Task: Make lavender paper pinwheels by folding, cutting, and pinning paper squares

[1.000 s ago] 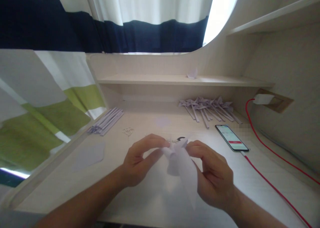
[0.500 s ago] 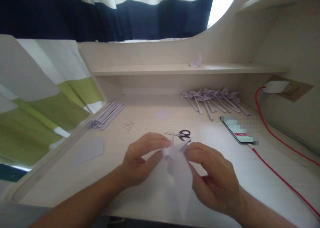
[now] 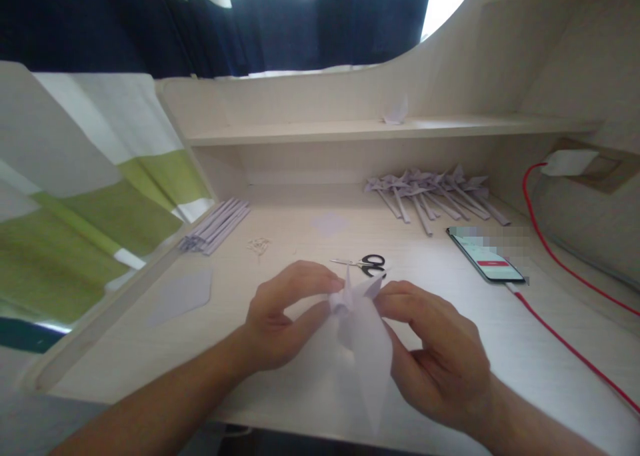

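Observation:
A white paper pinwheel (image 3: 371, 353), its points partly curled inward, is held up between both hands over the desk. My left hand (image 3: 290, 316) pinches the curled left side with thumb and fingers. On the other side, my right hand (image 3: 435, 356) has its bent fingers and thumb closed at the right edge of the paper. One long flap hangs down towards the desk's front edge. Just behind the paper lie small scissors (image 3: 373, 261) with black handles, blades pointing left. The exact fingertip contact of my right hand is partly hidden.
Several paper pinwheels on rolled sticks (image 3: 425, 186) lie at the back right. Rolled paper sticks (image 3: 220, 226) and a paper sheet (image 3: 185, 297) are at left, near small pale pieces (image 3: 259, 245). A phone (image 3: 485, 256) with a red cable (image 3: 560, 336) lies at right. Above runs a shelf (image 3: 300, 135).
The view has shifted slightly. Both hands keep their hold, and the pinwheel's curled left part looks slightly turned, with the hanging flap a little further right.

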Tool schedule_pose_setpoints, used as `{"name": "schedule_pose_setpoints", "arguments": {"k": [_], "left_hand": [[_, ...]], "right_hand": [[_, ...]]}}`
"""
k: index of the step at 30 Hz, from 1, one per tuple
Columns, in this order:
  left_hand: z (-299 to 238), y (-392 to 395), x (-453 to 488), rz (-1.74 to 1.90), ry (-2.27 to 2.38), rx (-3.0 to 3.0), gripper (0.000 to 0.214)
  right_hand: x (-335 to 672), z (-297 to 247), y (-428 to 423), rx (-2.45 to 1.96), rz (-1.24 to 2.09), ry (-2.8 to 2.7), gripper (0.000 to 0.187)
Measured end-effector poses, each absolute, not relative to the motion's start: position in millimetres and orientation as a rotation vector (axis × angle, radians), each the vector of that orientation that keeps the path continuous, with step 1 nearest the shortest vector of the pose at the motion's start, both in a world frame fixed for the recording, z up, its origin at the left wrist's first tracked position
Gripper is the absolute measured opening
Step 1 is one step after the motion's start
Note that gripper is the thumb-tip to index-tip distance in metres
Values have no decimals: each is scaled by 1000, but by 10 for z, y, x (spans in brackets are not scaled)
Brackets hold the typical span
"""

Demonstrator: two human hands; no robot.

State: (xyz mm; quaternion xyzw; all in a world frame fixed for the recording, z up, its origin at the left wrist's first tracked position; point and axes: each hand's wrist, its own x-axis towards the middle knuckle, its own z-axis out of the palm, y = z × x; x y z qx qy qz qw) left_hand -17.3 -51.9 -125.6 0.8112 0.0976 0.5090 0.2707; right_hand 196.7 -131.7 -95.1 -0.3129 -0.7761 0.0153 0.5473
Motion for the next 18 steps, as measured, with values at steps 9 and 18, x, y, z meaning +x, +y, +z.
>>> {"name": "schedule_pose_setpoints", "arguments": {"k": [9, 18], "left_hand": [[-1199, -548, -137, 1492, 124, 2274, 50], [-1166, -593, -169, 1515, 153, 2315, 44]], "right_hand": [[1954, -1005, -1327, -784, -13, -1864, 18], [1952, -1068, -1352, -847, -44, -1860, 19]]}}
